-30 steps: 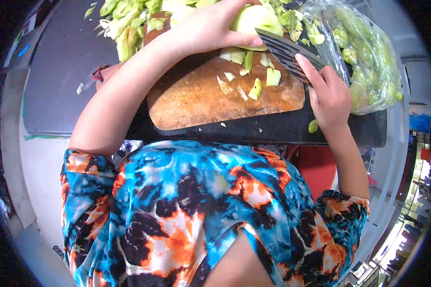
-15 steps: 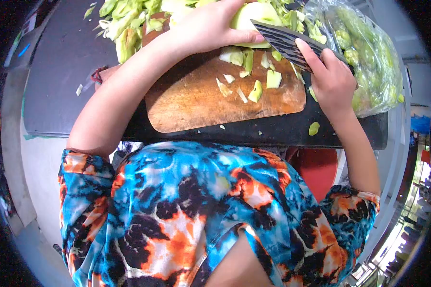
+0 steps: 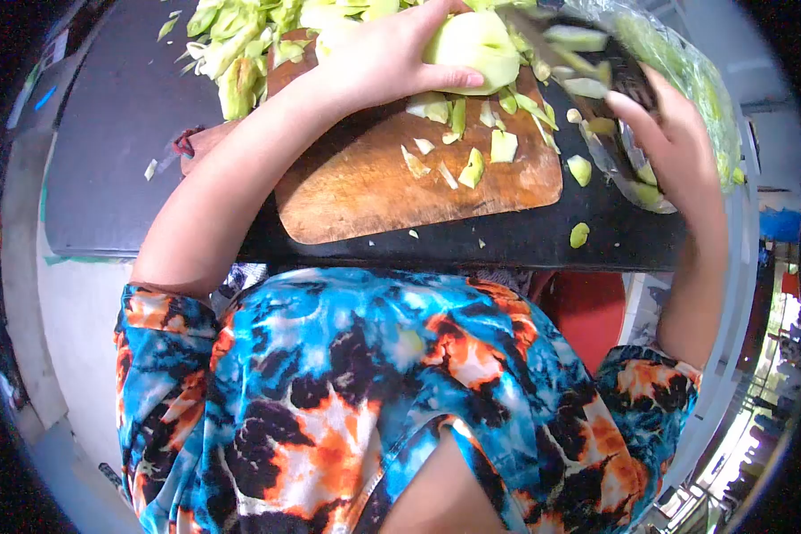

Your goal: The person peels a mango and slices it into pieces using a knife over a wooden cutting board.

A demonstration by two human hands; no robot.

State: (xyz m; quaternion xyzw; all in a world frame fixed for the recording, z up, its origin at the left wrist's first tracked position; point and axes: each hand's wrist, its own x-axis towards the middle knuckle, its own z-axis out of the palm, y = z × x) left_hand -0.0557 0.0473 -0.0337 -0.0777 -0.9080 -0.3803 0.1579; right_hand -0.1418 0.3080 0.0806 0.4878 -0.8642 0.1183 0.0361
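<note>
My left hand (image 3: 387, 62) rests on a large pale green peeled vegetable (image 3: 482, 52) at the top of the wooden cutting board (image 3: 356, 191), thumb along its near side, other fingers partly out of frame. To the right of the board my right hand (image 3: 685, 142) grips a kitchen knife (image 3: 630, 78). Motion blurs the knife, and pale green slivers show against or near its blade. Small cut pieces (image 3: 504, 145) lie on the board below the vegetable.
Heaped green peelings (image 3: 240, 44) lie at the back left. Behind my right hand is a clear plastic bag (image 3: 707, 98) of green vegetables. Stray bits lie on the dark table (image 3: 107, 160), whose near edge meets my body. A red stool (image 3: 587, 307) stands below.
My right hand has swung the knife to the right, away from the vegetable and towards the plastic bag. The left hand stays on the vegetable, which has turned or shifted slightly.
</note>
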